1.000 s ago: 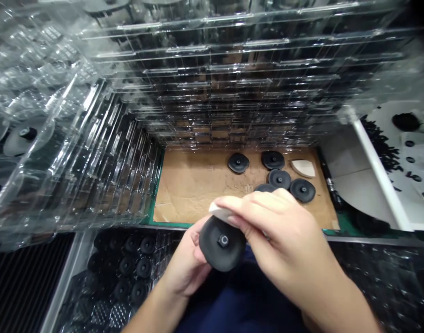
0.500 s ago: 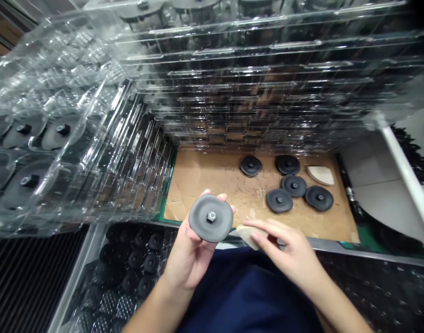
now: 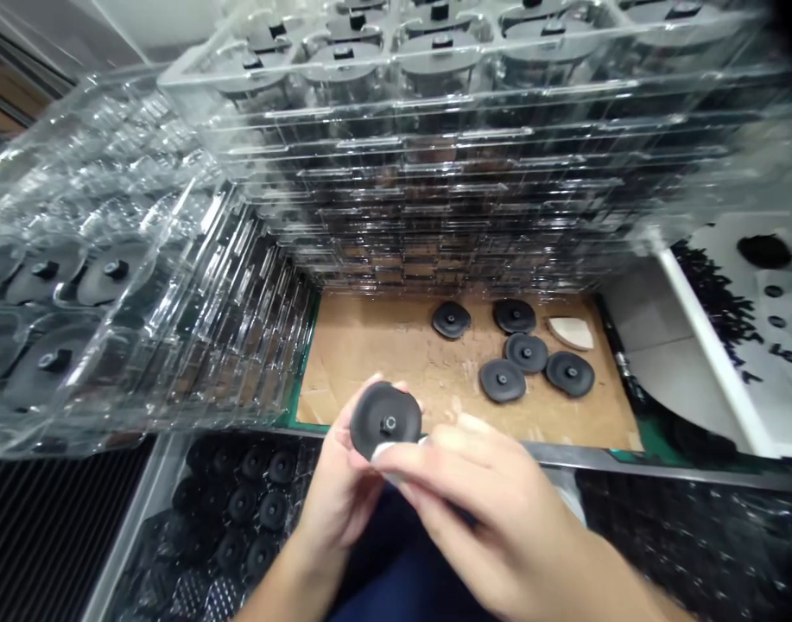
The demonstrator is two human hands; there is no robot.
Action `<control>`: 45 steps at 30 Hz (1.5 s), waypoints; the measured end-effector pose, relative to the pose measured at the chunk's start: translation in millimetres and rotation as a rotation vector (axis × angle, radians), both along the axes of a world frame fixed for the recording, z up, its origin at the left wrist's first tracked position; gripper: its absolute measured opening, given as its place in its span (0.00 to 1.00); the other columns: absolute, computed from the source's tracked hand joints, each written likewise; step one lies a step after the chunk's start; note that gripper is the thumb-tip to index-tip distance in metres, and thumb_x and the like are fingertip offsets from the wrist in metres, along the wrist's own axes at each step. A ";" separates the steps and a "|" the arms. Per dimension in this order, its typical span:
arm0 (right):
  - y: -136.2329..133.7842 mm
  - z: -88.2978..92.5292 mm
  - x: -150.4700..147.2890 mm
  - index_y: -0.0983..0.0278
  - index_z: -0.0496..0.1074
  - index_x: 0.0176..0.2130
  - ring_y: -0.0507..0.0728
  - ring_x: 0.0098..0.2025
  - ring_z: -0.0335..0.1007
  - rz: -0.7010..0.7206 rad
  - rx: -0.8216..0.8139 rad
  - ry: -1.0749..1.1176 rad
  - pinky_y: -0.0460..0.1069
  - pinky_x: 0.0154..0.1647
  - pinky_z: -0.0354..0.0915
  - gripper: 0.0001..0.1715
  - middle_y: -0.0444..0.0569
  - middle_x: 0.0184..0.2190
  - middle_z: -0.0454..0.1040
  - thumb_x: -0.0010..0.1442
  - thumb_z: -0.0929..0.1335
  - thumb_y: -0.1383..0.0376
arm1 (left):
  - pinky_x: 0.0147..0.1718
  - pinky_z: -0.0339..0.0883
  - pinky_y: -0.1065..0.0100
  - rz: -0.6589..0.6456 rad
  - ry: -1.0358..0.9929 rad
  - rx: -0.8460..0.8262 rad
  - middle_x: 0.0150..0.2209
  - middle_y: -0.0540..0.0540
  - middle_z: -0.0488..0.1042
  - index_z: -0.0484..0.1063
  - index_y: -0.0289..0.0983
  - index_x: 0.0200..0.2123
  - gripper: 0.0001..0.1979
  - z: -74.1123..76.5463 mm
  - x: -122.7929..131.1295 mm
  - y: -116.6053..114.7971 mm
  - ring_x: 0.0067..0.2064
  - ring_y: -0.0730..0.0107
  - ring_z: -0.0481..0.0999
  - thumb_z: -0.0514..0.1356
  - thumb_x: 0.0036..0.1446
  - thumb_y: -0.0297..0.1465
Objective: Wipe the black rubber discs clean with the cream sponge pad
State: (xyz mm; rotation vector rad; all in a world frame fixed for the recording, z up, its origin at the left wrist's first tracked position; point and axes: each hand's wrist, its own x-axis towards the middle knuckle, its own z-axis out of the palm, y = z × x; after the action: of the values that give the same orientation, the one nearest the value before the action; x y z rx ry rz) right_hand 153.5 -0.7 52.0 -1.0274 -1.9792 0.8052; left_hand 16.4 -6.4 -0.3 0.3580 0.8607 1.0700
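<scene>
My left hand (image 3: 344, 479) holds a black rounded disc (image 3: 388, 413) by its rim, stud side up, with a short hexagonal post at its middle. Over the disc's near right edge is my right hand (image 3: 483, 497), its fingers pinched together. The pale wedge-shaped pad in those fingers is almost wholly hidden by them; whether it touches the disc I cannot make out. Beyond my hands, several similar black discs (image 3: 503, 380) lie post-up on a cardboard sheet (image 3: 363, 345). Another pale wedge-shaped pad (image 3: 571, 333) rests at the sheet's right side.
A tall stack of clear plastic trays (image 3: 408, 190) holding discs rises behind the cardboard. More stacked trays (image 3: 194, 285) stand on the left. At the right is a white bin wall (image 3: 706, 337), with small black parts (image 3: 712, 294) past it. Below left, discs sit in a lower tray (image 3: 240, 505).
My right hand has moved left with the pale pad, from beside the disc to over its near edge. The disc has tilted slightly in my left hand. The camera view has shifted.
</scene>
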 end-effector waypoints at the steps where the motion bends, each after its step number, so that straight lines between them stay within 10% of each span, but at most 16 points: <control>1: 0.6 -1.2 0.4 0.68 0.74 0.42 0.53 0.30 0.69 -0.009 -0.012 -0.021 0.49 0.31 0.62 0.12 0.47 0.31 0.77 0.63 0.63 0.73 | 0.46 0.72 0.68 -0.002 0.016 -0.012 0.44 0.50 0.80 0.76 0.45 0.45 0.26 0.8 2.0 -0.3 0.44 0.65 0.79 0.74 0.39 0.35; 6: -5.2 -3.6 2.9 0.72 0.72 0.47 0.56 0.33 0.70 -0.185 0.159 0.013 0.52 0.36 0.62 0.14 0.54 0.34 0.78 0.64 0.61 0.73 | 0.52 0.69 0.63 -0.099 -0.048 0.015 0.41 0.47 0.81 0.78 0.40 0.40 0.20 5.1 11.3 1.3 0.46 0.62 0.78 0.73 0.40 0.35; 11: -16.7 -18.1 31.3 0.63 0.74 0.43 0.50 0.29 0.70 -0.096 -0.061 0.106 0.45 0.32 0.64 0.12 0.43 0.31 0.77 0.63 0.63 0.72 | 0.44 0.73 0.70 -0.059 -0.137 0.038 0.44 0.51 0.80 0.76 0.46 0.45 0.28 1.0 2.0 5.1 0.43 0.66 0.80 0.75 0.36 0.33; 15: 0.3 -66.3 37.7 0.58 0.74 0.43 0.54 0.41 0.73 -0.458 -0.276 0.193 0.46 0.38 0.68 0.11 0.46 0.41 0.78 0.64 0.63 0.64 | 0.42 0.74 0.70 -0.001 -0.155 0.000 0.43 0.52 0.80 0.78 0.47 0.42 0.27 1.1 3.2 3.6 0.41 0.66 0.81 0.75 0.34 0.38; 22: 19.7 -146.1 1.2 0.61 0.76 0.43 0.58 0.40 0.72 -0.391 -0.388 0.101 0.55 0.42 0.70 0.16 0.54 0.46 0.72 0.57 0.64 0.66 | 0.45 0.73 0.68 -0.025 -0.174 -0.023 0.41 0.51 0.79 0.73 0.48 0.50 0.33 10.1 6.1 -4.9 0.43 0.65 0.80 0.73 0.37 0.42; 31: -18.7 -91.2 35.0 0.62 0.76 0.42 0.51 0.26 0.68 -0.380 -0.351 0.169 0.48 0.29 0.69 0.12 0.49 0.37 0.77 0.61 0.65 0.65 | 0.45 0.74 0.60 -0.106 -0.010 0.271 0.50 0.52 0.76 0.65 0.58 0.55 0.26 -2.8 6.4 -3.2 0.43 0.63 0.80 0.60 0.52 0.48; 38: -44.9 -71.8 48.6 0.58 0.72 0.46 0.51 0.32 0.69 -0.671 -0.243 0.319 0.47 0.35 0.68 0.13 0.46 0.38 0.74 0.62 0.66 0.68 | 0.58 0.58 0.49 -0.310 0.752 0.931 0.54 0.48 0.67 0.28 0.66 0.64 0.58 -22.3 0.6 3.3 0.58 0.58 0.66 0.66 0.49 0.21; 45: -26.5 -47.7 53.3 0.60 0.76 0.41 0.50 0.29 0.69 -0.189 -0.620 0.479 0.45 0.30 0.65 0.10 0.43 0.30 0.76 0.56 0.71 0.69 | 0.58 0.57 0.51 -0.381 0.664 0.807 0.51 0.46 0.71 0.31 0.60 0.65 0.57 -18.7 -4.4 -2.6 0.55 0.58 0.69 0.69 0.48 0.26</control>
State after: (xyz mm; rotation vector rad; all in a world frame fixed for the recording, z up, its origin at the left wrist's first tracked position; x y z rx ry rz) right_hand 206.9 -27.2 4.3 -1.1966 -1.2256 1.4496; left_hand 11.9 -9.0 -18.9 1.5565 0.8465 0.9002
